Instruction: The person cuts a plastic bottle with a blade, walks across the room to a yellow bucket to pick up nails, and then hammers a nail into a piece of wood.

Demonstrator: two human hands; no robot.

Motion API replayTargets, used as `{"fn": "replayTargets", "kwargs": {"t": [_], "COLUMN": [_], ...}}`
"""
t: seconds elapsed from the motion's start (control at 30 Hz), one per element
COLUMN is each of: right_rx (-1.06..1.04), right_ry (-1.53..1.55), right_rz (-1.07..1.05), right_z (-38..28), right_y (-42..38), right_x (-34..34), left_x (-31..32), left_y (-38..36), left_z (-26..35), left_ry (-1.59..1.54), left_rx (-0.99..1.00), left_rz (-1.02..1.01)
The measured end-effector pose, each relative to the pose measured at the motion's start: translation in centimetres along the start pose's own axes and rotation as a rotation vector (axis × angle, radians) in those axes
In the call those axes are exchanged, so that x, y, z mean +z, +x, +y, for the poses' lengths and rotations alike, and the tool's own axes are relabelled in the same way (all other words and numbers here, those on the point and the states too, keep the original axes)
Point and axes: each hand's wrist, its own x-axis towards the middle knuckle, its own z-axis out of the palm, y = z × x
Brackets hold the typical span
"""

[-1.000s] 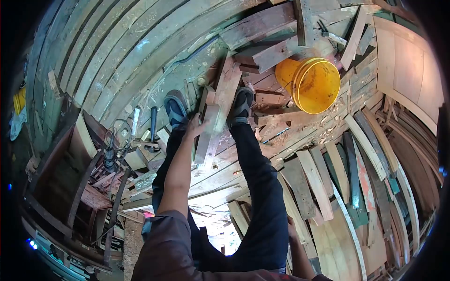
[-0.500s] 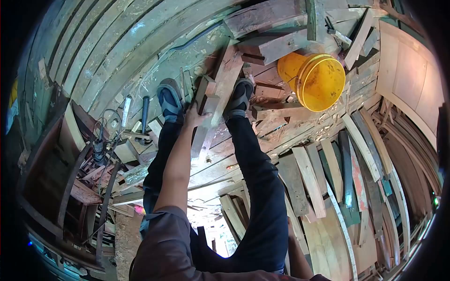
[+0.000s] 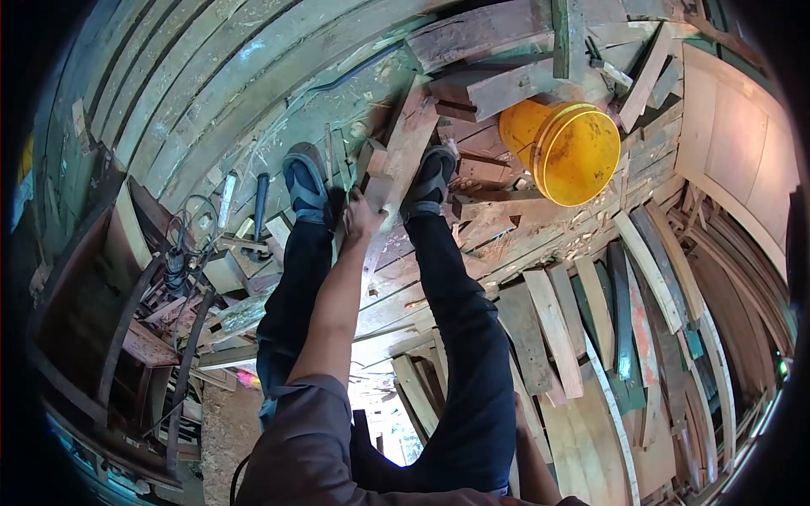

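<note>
Curved wooden planks (image 3: 211, 93) form the floor the person stands on, strewn with offcuts and shavings. Taking the yellow bucket (image 3: 561, 152) as the landmark: it lies on its side among loose boards, its open mouth turned toward the camera. Well to the left of the bucket stand the person's two legs in dark trousers, feet in sandals (image 3: 305, 185) set apart. Between the feet, still left of the bucket, runs a long plank (image 3: 405, 143), and against its near end lies a shorter wood block (image 3: 371, 181). The left hand (image 3: 363, 218) reaches down on a straight arm to that block; its fingers are curled around the block's lower end, gripping it. Farther left of the bucket, past the left foot, a hammer (image 3: 260, 202) lies on the planks beside a coil of cable (image 3: 190, 240). The right hand (image 3: 521, 413) is below the bucket, low behind the right leg, mostly hidden, so whether its fingers are clenched or loose cannot be told.
</note>
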Motion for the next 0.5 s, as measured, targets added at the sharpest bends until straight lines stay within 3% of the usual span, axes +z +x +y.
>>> {"fn": "replayTargets", "kwargs": {"t": [0.2, 0.5], "right_rx": [-0.038, 0.008], "right_ry": [-0.039, 0.126], "right_rz": [-0.011, -0.027], "right_z": [-0.1, 2.5], "right_y": [0.1, 0.4], "right_x": [0.3, -0.6], "left_x": [-3.9, -3.6], "left_y": [-0.6, -3.0], "left_z": [-0.4, -4.7], "left_ry": [0.015, 0.092], "left_rx": [0.021, 0.140], "left_rz": [-0.041, 0.020]}}
